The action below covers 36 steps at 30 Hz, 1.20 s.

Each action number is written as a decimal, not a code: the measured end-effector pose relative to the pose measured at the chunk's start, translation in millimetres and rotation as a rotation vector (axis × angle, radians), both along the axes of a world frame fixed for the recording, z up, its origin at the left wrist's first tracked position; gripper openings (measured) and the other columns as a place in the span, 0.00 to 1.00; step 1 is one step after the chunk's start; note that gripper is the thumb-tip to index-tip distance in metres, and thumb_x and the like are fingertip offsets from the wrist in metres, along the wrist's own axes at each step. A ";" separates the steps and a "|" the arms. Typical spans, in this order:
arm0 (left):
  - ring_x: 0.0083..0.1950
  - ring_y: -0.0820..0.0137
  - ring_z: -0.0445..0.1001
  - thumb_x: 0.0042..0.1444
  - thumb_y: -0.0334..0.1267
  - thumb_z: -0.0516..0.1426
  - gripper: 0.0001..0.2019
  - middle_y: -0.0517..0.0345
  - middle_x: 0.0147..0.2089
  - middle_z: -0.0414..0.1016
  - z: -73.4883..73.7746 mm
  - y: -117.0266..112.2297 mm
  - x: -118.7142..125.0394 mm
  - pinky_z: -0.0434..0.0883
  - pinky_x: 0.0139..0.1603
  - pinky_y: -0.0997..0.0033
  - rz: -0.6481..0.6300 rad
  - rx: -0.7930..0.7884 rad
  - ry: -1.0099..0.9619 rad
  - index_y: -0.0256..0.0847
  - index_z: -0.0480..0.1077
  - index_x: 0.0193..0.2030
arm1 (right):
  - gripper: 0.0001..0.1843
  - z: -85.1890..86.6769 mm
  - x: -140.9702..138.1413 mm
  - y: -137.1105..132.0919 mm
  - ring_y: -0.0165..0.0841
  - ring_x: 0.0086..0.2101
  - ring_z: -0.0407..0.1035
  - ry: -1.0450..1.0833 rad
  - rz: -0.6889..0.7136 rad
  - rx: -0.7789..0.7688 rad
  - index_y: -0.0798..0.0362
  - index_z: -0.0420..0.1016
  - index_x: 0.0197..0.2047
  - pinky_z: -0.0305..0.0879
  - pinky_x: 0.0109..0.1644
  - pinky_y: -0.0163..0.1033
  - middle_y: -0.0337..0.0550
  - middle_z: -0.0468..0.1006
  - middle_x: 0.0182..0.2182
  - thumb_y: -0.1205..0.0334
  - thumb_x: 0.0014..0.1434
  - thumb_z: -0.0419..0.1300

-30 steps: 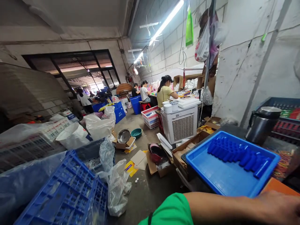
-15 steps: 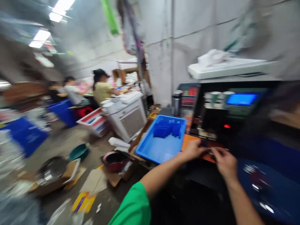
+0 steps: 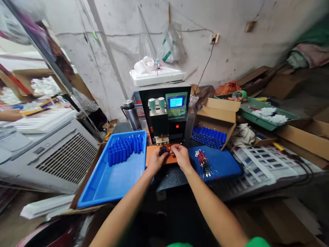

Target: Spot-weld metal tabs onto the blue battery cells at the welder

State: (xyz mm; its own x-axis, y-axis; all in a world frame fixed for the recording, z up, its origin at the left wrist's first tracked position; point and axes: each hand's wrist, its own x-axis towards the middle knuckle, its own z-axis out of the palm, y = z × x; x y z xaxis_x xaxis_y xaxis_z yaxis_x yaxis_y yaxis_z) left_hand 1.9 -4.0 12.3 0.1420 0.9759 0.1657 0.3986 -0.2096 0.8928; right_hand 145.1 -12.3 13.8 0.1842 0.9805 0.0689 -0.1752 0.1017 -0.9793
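Observation:
On the orange board, my left hand is closed around a dark blue battery cell, right under the head of a spot welder. Fingers hide most of that cell. Close on its right, my right hand pinches with thumb and fingertips; whatever lies between them is too small to make out. A bundle of red and black wire leads with white connectors rests on a blue mat, right of my right hand. The welder's screen is lit.
Left of the board stands a blue tray with several upright blue cells. A cardboard box of cells sits behind the mat. A steel flask stands beside the welder. A green tray lies at right, an air cooler at left.
My view has swung right, from the room with seated people to the welder, and is sharper. Both hands stay close together on the orange board.

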 end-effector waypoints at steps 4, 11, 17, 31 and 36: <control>0.40 0.66 0.75 0.53 0.41 0.58 0.12 0.55 0.39 0.79 1.6 2.2 0.8 0.71 0.44 0.67 0.013 0.023 0.010 0.37 0.74 0.42 | 0.13 2.4 -4.7 11.1 0.34 0.29 0.72 -0.053 -0.012 0.047 0.53 0.73 0.30 0.68 0.33 0.37 0.43 0.78 0.27 0.51 0.51 0.60; 0.38 0.66 0.74 0.53 0.41 0.58 0.13 0.55 0.36 0.78 -1.0 3.5 0.6 0.70 0.40 0.70 0.055 0.031 0.053 0.37 0.74 0.42 | 0.12 -1.3 -12.3 21.8 0.35 0.31 0.72 -0.129 0.041 0.082 0.53 0.74 0.29 0.66 0.34 0.37 0.43 0.79 0.29 0.52 0.52 0.59; 0.36 0.68 0.73 0.55 0.40 0.57 0.12 0.55 0.36 0.78 -1.9 3.7 -0.8 0.70 0.39 0.71 0.034 0.065 0.053 0.36 0.74 0.43 | 0.13 1.2 -12.2 20.5 0.36 0.33 0.72 -0.277 0.035 0.093 0.52 0.75 0.32 0.67 0.37 0.38 0.43 0.80 0.31 0.51 0.55 0.59; 0.34 0.70 0.71 0.55 0.39 0.57 0.10 0.57 0.33 0.76 -3.8 5.4 -2.1 0.68 0.37 0.72 0.009 0.098 0.011 0.36 0.73 0.40 | 0.12 2.9 -12.7 17.9 0.35 0.31 0.72 -0.363 0.008 0.062 0.53 0.74 0.31 0.67 0.37 0.37 0.42 0.79 0.29 0.53 0.56 0.59; 0.35 0.69 0.72 0.54 0.38 0.57 0.10 0.57 0.34 0.76 -6.4 6.8 -2.8 0.67 0.37 0.71 0.008 0.121 0.015 0.37 0.73 0.41 | 0.12 0.3 -13.9 18.3 0.36 0.32 0.73 -0.390 -0.007 0.063 0.52 0.75 0.33 0.67 0.38 0.37 0.43 0.80 0.31 0.53 0.57 0.58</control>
